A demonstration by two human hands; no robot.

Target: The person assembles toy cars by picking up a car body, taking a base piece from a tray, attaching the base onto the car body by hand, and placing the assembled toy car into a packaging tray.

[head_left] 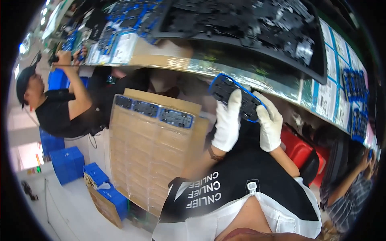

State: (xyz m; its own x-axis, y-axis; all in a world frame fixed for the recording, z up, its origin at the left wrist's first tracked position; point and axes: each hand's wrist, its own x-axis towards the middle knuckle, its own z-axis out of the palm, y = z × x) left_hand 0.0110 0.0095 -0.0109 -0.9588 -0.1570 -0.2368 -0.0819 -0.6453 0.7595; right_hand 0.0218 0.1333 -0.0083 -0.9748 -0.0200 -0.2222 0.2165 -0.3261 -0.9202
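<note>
Both my hands wear white gloves and hold one flat black part with a blue rim [235, 94], just below the workbench edge. My left hand [227, 120] grips its lower left side with the fingers laid over its face. My right hand [270, 125] grips its right end. To the left stands a stack of clear plastic trays [148, 160] beside my lap, and three similar black and blue parts [155, 110] lie in its top row.
A big black tray of black parts [241, 24] sits on the workbench above. Blue-edged sheets [333, 92] and blue parts [356, 86] lie at its right. One person works at the left [64, 104], another at the right [350, 193]. Blue crates [68, 162] stand on the floor.
</note>
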